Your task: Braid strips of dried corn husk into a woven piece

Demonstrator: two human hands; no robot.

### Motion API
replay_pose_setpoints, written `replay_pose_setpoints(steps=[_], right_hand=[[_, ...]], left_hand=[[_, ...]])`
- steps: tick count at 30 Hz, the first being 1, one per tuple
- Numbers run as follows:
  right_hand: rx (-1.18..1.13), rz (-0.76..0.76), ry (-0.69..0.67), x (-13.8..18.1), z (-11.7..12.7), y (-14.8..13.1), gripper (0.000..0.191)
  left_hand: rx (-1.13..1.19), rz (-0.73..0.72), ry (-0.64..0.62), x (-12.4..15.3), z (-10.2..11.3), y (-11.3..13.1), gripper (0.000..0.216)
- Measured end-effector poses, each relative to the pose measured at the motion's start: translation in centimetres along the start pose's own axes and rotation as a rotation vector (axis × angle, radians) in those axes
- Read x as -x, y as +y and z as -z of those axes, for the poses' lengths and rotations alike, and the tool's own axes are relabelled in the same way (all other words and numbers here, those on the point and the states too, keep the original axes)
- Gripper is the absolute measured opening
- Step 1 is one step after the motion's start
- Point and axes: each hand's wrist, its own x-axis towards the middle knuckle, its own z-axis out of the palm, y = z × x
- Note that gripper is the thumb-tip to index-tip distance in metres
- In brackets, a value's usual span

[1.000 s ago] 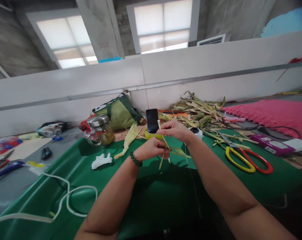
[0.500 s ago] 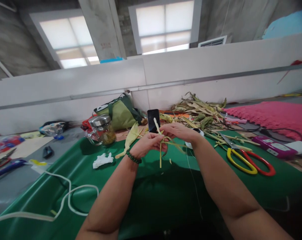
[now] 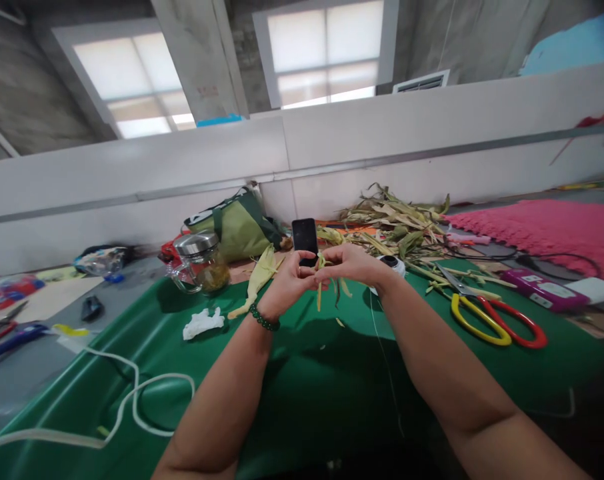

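Observation:
Both hands meet above the green mat, pinching a small bundle of pale green corn husk strips (image 3: 319, 297). My left hand (image 3: 289, 283), with a dark green bead bracelet (image 3: 265, 318) at its wrist, grips the bundle from the left. Fingers closed, my right hand (image 3: 352, 265) holds it from the other side. Strip ends hang below the fingers; the upper part is mostly hidden by them. Right behind the hands stands a dark phone (image 3: 305, 237). A white thread spool (image 3: 392, 265) sits beside my right wrist, and its thread trails down the mat. Left of my left hand lies a whole corn husk (image 3: 259, 277).
Scissors with yellow and red handles (image 3: 499, 320) lie at right, near a purple box (image 3: 545, 289). A husk pile (image 3: 397, 223) is at the back. On the left are a glass jar mug (image 3: 202, 263), green bag (image 3: 245, 230), crumpled tissue (image 3: 203, 323) and white cord (image 3: 132, 393).
My right hand has come in closer to my left, its fingers now over the bundle. The strip that pointed up and the one stretching right no longer stick out. The view shifted slightly.

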Motion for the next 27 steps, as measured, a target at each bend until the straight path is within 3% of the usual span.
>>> replay_pose_setpoints(steps=[5, 10, 16, 21, 24, 27], right_hand=[[-0.043, 0.012, 0.089, -0.3, -0.3, 0.4, 0.029], [-0.153, 0.010, 0.198, -0.3, 0.4, 0.8, 0.021], [-0.175, -0.002, 0.214, -0.2, 1.0, 1.0, 0.025], [-0.061, 0.093, 0.168, -0.6, -0.3, 0.8, 0.020], [-0.042, 0.080, 0.152, -0.8, -1.0, 0.7, 0.024], [-0.071, 0.053, 0.184, -0.7, -0.9, 0.7, 0.033]], left_hand=[[-0.042, 0.002, -0.014, 0.2, -0.2, 0.0, 0.046], [-0.070, 0.028, -0.128, 0.4, 0.4, 0.1, 0.039], [-0.099, 0.087, -0.233, 0.7, 1.1, 0.4, 0.043], [-0.071, -0.052, -0.018, 0.2, 0.4, 0.3, 0.039], [-0.072, -0.037, 0.108, -0.3, 0.1, -0.1, 0.026], [-0.047, -0.035, 0.177, -0.5, 0.3, -0.3, 0.028]])
